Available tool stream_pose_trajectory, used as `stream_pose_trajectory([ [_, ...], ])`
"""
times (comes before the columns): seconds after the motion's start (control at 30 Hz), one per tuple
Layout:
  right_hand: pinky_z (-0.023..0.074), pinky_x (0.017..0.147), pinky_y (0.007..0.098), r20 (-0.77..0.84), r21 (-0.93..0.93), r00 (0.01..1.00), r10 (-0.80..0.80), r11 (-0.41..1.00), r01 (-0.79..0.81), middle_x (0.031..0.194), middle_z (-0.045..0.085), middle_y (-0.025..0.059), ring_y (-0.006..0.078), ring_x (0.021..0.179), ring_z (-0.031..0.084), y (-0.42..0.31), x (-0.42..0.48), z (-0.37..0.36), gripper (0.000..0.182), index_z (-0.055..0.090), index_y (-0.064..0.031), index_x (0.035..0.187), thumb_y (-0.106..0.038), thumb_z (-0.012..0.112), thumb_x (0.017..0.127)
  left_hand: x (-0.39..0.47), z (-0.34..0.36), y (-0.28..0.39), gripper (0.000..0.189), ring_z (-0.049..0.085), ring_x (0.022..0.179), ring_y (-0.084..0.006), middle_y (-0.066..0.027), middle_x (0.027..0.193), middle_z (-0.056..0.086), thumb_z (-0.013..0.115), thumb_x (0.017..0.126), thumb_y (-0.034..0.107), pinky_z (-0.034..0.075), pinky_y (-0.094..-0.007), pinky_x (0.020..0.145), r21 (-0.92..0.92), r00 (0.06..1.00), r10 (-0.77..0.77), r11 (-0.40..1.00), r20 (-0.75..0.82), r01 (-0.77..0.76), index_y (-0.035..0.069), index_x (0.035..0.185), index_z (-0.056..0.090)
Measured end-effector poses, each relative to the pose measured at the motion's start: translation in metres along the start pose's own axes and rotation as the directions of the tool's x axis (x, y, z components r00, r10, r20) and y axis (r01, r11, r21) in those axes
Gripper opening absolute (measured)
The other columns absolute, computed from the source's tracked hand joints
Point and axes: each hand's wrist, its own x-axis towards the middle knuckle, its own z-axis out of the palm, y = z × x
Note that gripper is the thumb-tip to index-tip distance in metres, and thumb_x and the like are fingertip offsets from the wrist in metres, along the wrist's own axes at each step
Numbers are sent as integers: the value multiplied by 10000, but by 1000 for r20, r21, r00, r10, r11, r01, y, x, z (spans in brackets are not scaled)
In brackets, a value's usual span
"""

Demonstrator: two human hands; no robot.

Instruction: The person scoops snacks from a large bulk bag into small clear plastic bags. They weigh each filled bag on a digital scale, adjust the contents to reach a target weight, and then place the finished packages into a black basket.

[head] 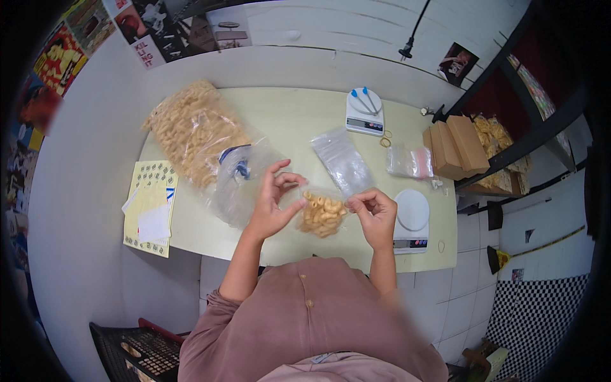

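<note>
Before me a small clear plastic bag [324,217] holds several tan, curled, tube-shaped pieces. My right hand [374,212] pinches its upper right corner between thumb and fingers. At the bag's left edge is my left hand [274,200], thumb and fingers spread apart; whether they grip the film cannot be made out. Just behind lies a stack of flat clear plastic bags [342,160]. Left of it, a large clear bag [200,131] is full of similar tan pieces, its loose mouth reaching behind my left hand. A white digital kitchen scale [413,215] stands beside my right hand.
At the back, another white kitchen scale [365,114] carries two blue-ended tools [365,101]. Rubber bands [385,141], a pack of clear bags [409,162] and cardboard boxes [458,145] lie rightward. Papers [152,210] overhang the table's left front edge. A black crate [138,351] stands below.
</note>
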Motion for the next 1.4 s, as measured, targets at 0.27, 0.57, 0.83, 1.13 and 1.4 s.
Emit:
stream_pose_trajectory([
  [0.27, 488, 588, 244, 5, 281, 996, 89, 956, -87, 859, 601, 122, 162, 719, 607, -2, -12, 29, 205, 536, 25, 979, -16, 580, 783, -61, -4, 28, 476, 529, 924, -114, -63, 995, 572, 675, 738, 143, 441, -251, 780, -55, 918, -371, 923, 137, 381, -11, 1136, 464],
  [0.57, 478, 721, 283, 557, 135, 830, -13, 988, -76, 835, 639, 129, 159, 752, 611, -22, -72, 102, 371, 491, 15, 1101, -16, 608, 751, -177, -46, 73, 365, 563, 787, -121, -79, 857, 604, 661, 744, 183, 448, -252, 694, 235, 938, -305, 912, -162, 337, 16, 1030, 507],
  [0.83, 465, 758, 281, 871, 200, 491, -14, 923, -328, 975, 598, 169, 185, 880, 587, -46, -153, 170, 384, 443, 24, 1155, -28, 562, 794, -316, -49, 137, 326, 574, 724, -146, -80, 814, 602, 609, 786, 212, 461, -268, 670, 150, 693, -275, 861, -667, 485, 1, 1009, 500],
  [1.13, 472, 737, 278, 921, 177, 383, -74, 954, -241, 1007, 574, 167, 198, 851, 596, -47, -197, 213, 374, 474, 21, 1131, 1, 559, 767, -486, -85, 220, 514, 493, 1042, -268, -213, 1180, 454, 497, 847, 202, 395, -323, 870, 228, -322, 528, 732, -786, 643, -30, 1265, 308],
  [1.4, 468, 737, 274, 922, 122, 381, -61, 983, -139, 910, 607, 134, 168, 801, 602, -37, -193, 217, 310, 536, 20, 1059, 12, 568, 751, -500, -112, 220, 529, 322, 1211, -303, -188, 1316, 323, 517, 835, 188, 262, -362, 993, 20, -229, 552, 408, -802, 913, 25, 1286, 296],
])
